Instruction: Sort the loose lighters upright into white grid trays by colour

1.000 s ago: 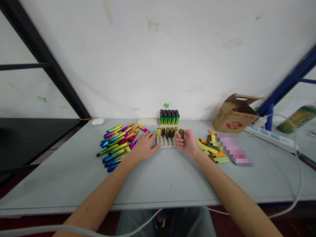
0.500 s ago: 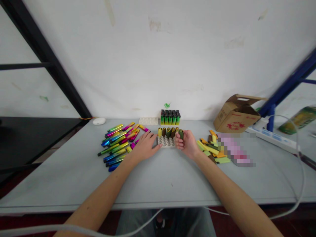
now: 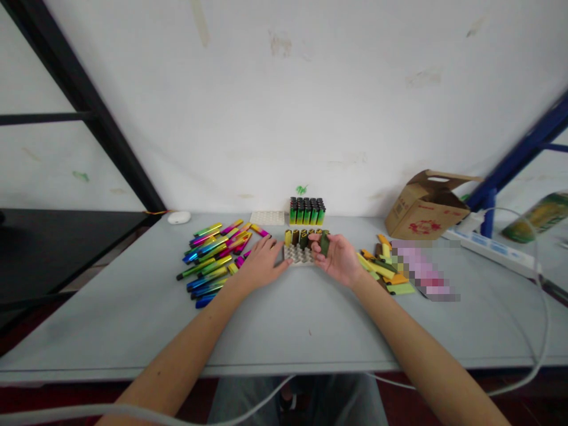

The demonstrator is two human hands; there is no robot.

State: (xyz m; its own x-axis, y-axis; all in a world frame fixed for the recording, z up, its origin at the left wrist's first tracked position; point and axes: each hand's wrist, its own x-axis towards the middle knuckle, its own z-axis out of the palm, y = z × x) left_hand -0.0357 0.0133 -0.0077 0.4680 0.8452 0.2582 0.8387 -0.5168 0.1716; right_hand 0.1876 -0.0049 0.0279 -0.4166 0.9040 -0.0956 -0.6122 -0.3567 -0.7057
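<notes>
A pale tray with holes (image 3: 298,257) lies in front of me, and a row of lighters (image 3: 303,239) in yellow, brown and dark green stands along its back. My left hand (image 3: 265,260) rests with its fingers spread at the tray's left edge, the thumb by the near corner. At the right end of the row, my right hand (image 3: 337,260) holds a dark green lighter (image 3: 325,243) upright between thumb and fingers. The fingers hide part of the tray's right side; whether the lighter's base sits in a hole, I cannot tell.
Shiny multicoloured lighters (image 3: 213,260) are heaped at left, yellow, orange and green lighters (image 3: 386,269) at right. Behind the tray stand a block of black-topped green lighters (image 3: 307,211) and another pale tray (image 3: 267,218). An open cardboard box (image 3: 426,210) and a power strip (image 3: 492,245) lie at back right.
The fingers of my right hand have loosened and uncurled around the dark green lighter, turning the palm more into view. My left hand has stayed in place.
</notes>
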